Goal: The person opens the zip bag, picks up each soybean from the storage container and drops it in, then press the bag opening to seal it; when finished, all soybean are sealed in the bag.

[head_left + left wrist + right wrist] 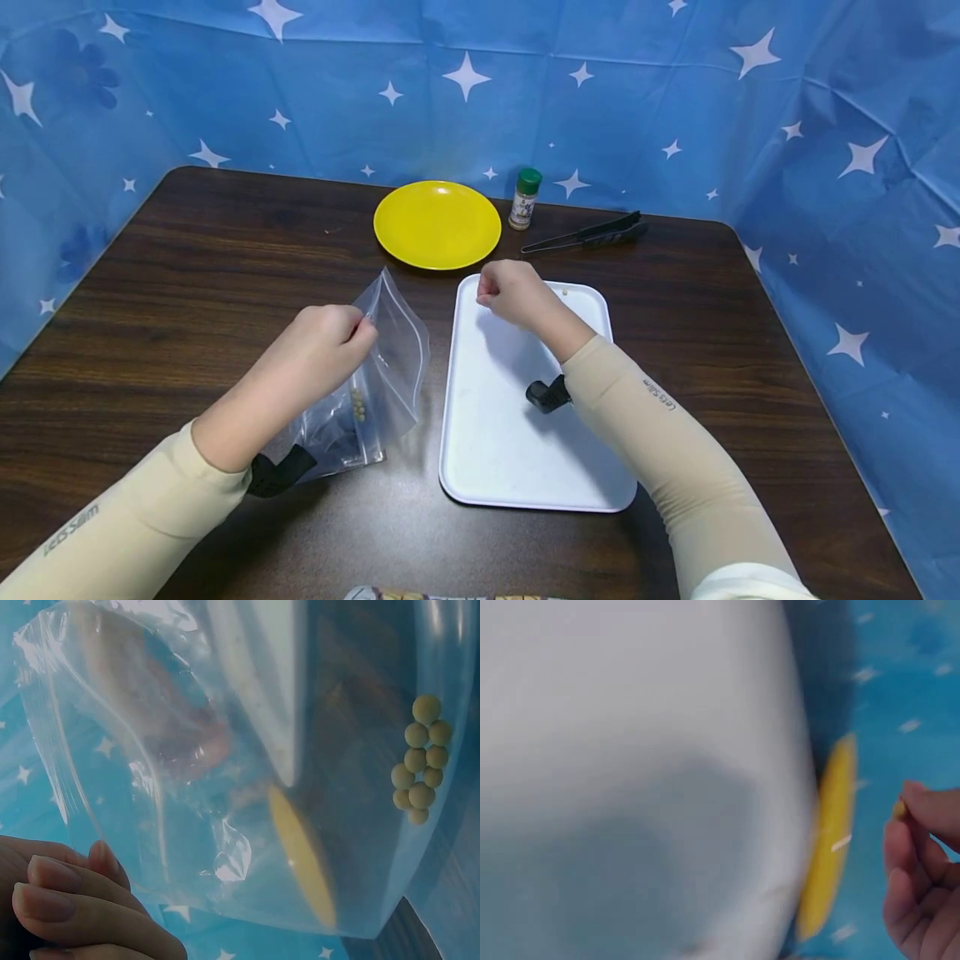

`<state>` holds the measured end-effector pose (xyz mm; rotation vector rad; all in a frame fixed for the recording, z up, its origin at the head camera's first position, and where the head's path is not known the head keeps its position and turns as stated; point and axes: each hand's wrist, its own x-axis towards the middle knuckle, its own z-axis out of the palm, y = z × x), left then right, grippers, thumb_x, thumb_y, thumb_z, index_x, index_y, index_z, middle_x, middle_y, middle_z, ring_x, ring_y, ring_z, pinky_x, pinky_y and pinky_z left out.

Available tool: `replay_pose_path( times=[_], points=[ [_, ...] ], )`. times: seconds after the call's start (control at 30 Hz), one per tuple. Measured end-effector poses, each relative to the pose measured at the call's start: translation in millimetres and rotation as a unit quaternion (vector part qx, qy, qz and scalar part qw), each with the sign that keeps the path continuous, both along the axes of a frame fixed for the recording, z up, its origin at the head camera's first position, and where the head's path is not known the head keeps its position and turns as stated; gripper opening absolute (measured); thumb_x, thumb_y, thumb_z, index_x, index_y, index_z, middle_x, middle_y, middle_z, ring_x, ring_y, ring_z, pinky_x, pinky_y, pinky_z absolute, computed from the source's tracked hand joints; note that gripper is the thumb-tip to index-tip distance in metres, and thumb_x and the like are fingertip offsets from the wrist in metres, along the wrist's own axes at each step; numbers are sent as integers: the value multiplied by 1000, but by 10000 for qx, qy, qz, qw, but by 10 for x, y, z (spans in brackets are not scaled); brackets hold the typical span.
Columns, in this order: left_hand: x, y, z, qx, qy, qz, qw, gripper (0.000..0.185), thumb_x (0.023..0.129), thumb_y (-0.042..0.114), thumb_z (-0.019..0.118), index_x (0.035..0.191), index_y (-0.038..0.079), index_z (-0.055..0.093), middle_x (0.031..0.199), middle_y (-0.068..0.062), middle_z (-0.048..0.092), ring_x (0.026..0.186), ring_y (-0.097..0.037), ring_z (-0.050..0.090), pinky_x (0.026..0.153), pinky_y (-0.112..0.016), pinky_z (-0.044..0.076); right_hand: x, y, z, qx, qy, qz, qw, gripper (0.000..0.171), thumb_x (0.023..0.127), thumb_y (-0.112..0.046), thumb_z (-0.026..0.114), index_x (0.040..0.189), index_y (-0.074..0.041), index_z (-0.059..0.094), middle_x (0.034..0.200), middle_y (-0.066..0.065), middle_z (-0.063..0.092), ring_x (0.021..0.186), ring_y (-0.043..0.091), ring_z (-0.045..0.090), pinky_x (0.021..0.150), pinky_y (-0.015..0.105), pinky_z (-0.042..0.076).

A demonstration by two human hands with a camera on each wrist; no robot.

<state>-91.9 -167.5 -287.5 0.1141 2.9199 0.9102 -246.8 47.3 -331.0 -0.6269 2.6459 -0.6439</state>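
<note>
Dark table (187,275), starry blue backdrop; our left hand (330,337) pinches limp, slippery bag (390,367) at rim; right hand (510,293), 12 o'clock over tray (510,467), pinches tiny bean (898,811)

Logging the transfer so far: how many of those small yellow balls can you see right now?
10: eight clustered inside the plastic bag as yellow balls, one loose on the white tray near its far edge, and one apparently pinched in the right hand. Others may be hidden.
</note>
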Motion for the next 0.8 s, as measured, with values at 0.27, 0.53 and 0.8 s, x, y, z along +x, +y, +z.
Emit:
replay_pose_path(
  times=[0.27,0.53,0.8],
  points=[
    [-37,32,0,-47,57,-6,10000,34,93,15,38,60,8,42,52,-3,35,45,-18,33,48,-32,31,468,-292,643,-1592,96,1148,9805,8,86,-14,68,86,-9,62,80,3,61,75,17,54,68,25,47],
    [-43,56,4,-72,105,-43,9999,36,93,14,39,58,8,42,51,-2,34,43,-17,32,46,-29,29,693,-568,665,-907,600,2316,9667,6,86,-12,68,84,-10,63,79,-1,60,73,12,53,66,18,44],
    [-37,69,4,-46,73,-44,10000,36,94,14,40,59,7,43,51,-3,34,43,-18,33,45,-29,30,689,-544,605,-799,604,2343,9670,4,86,-12,67,83,-12,64,81,-2,59,76,11,53,68,19,44]
  ],
)
